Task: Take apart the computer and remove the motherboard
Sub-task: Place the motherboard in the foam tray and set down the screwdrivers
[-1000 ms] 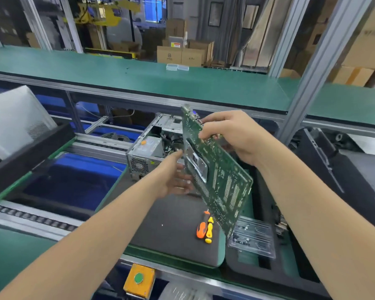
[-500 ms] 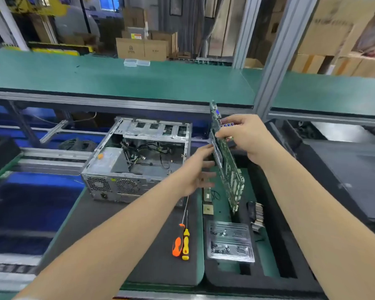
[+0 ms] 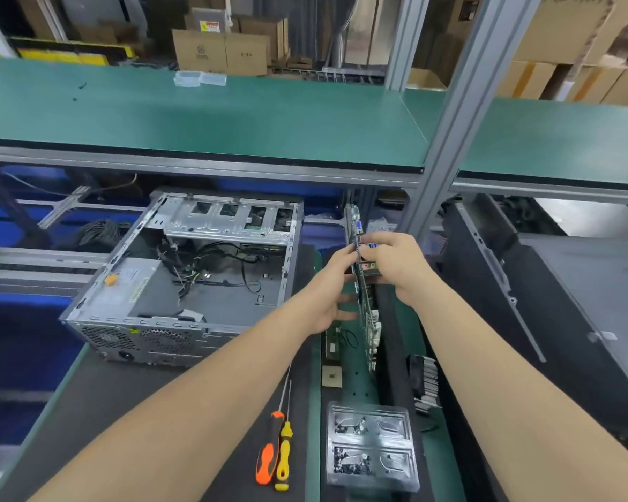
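Head view: we hold the motherboard (image 3: pixel 367 313) on edge, nearly upright, clear of the computer case (image 3: pixel 182 277), which lies open to the left of the left hand. The right hand (image 3: pixel 396 262) grips the board at its port block, fingers curled round it. The left hand (image 3: pixel 332 284) steadies the opposite face with fingers spread and fairly straight. The board hangs between both hands, above the counter (image 3: pixel 153 411), its lower end close to loose parts lying beneath the hands.

The step in hand appears to be setting the board aside. We advise gripping edges and port housings only, never components. Lower one end first onto a bare patch. Avoid the heat sink (image 3: pixel 425 385) below the right hand and the screw tray (image 3: pixel 372 447) nearer the body. The screwdrivers (image 3: pixel 274 454), beside the left forearm, should not lie in the path.
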